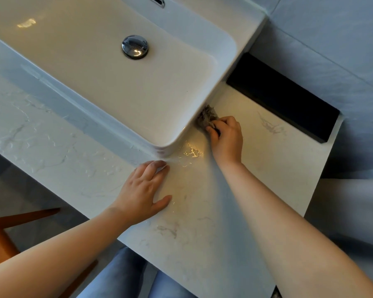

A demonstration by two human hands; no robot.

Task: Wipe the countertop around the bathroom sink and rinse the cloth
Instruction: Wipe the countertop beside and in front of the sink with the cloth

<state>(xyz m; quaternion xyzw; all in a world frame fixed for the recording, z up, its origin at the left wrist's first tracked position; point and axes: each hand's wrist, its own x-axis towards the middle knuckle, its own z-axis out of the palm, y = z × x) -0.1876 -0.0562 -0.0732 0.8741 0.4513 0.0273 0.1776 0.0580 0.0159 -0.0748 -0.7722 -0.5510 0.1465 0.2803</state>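
Note:
A white rectangular vessel sink (91,97) with a chrome drain plug (135,46) stands on a white marble countertop (202,233). My right hand (226,140) is shut on a crumpled grey cloth (207,116) and presses it into the seam where the sink's right side meets the countertop. My left hand (144,192) lies flat on the countertop with fingers spread, its fingertips close to the sink's front right corner. Wet streaks glint on the counter between the two hands.
A black recess (284,97) runs along the back right of the counter below the grey tiled wall (332,39). The chrome overflow (156,0) sits at the sink's far edge. An orange wooden stool (0,237) stands at lower left.

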